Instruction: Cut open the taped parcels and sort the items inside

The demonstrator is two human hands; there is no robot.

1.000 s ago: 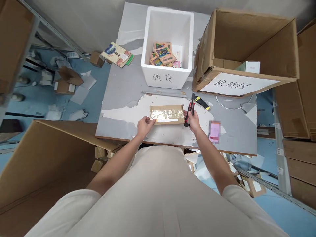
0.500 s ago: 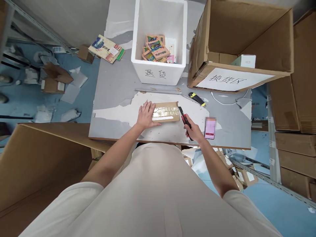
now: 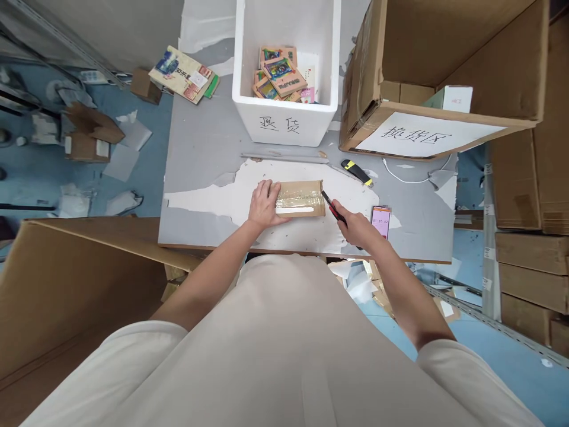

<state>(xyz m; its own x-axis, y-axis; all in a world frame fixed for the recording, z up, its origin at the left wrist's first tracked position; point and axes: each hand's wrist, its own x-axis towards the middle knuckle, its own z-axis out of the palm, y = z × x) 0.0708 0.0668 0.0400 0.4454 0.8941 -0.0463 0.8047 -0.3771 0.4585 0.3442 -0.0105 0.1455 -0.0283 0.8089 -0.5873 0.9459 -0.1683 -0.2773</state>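
A small cardboard box (image 3: 300, 198) with shiny clear tape across its top lies flat on the table. My left hand (image 3: 264, 204) grips its left end, fingers over the far side and thumb along the near edge. In my right hand (image 3: 355, 226) is a black and red utility knife (image 3: 332, 207), fingers wrapped round the handle. Its tip is at the box's right end; whether it cuts into the tape I cannot tell. A second utility knife, black and yellow (image 3: 357, 172), rests beyond my right hand. Beside that hand lies a phone (image 3: 381, 219) with a lit screen, partly covered by my wrist.
At the back stand a white foam box (image 3: 284, 124) holding several small books and a large open carton (image 3: 362, 118) with a pale box inside. Books (image 3: 182, 74) lie at the table's far left. A big open carton (image 3: 89, 284) sits at the left, below the table.
My right hand has shifted slightly right and turned, with the knife lying flatter and its tip still by the box's right end. My left hand keeps its hold. The view has shifted a little.
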